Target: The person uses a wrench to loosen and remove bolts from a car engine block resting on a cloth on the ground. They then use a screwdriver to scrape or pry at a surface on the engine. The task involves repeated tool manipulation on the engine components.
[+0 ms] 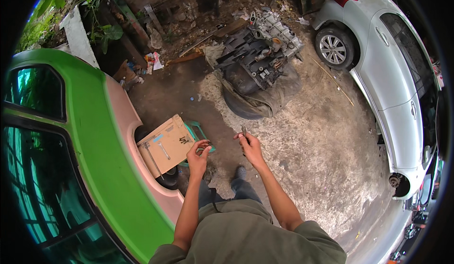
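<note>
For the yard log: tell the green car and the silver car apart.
The green car sits at the person's left, next to the left hand; the silver car stands farther off on the right. The green car has pinkish unpainted patches; the silver car is evenly painted. Both stand on the dirt ground.

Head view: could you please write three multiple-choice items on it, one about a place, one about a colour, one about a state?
1. Where does the cardboard sheet lie?
A. on the engine
B. by the green car
C. under the silver car

2. What colour is the car on the person's left?
A. green
B. red
C. black

3. What does the right hand hold?
A. nothing
B. a slim metal tool
C. a tyre

Answers: 1 B, it sits against that car's side; 2 A, its body is bright green; 3 B, the tool sticks up from the fingers.
</note>
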`<action>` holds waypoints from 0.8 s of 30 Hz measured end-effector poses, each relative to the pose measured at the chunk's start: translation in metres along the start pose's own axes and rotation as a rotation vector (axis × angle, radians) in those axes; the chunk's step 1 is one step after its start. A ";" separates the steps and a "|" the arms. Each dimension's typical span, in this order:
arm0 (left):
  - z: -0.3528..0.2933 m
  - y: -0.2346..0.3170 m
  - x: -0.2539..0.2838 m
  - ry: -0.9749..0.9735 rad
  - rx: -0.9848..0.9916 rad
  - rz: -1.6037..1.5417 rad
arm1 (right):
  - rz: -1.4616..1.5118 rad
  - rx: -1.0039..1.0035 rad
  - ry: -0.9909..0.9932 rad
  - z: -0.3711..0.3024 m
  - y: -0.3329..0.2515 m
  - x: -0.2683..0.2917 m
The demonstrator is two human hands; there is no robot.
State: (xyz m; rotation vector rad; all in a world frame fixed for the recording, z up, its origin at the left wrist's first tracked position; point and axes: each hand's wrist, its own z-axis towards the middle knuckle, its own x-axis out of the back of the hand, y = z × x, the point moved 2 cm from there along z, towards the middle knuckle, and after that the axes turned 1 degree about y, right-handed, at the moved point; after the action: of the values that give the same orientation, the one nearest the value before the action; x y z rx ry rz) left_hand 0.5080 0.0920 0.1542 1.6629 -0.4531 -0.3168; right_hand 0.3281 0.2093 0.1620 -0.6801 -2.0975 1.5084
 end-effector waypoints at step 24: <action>0.217 -0.187 0.186 -0.339 0.014 0.462 | 0.053 -0.250 0.331 0.137 0.171 -0.263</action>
State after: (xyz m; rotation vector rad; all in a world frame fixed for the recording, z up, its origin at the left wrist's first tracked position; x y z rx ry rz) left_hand 0.5941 -0.1663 -0.0515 1.4686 -1.0741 -0.2499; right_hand 0.4653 -0.0101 -0.0627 -1.0079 -2.0360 1.0786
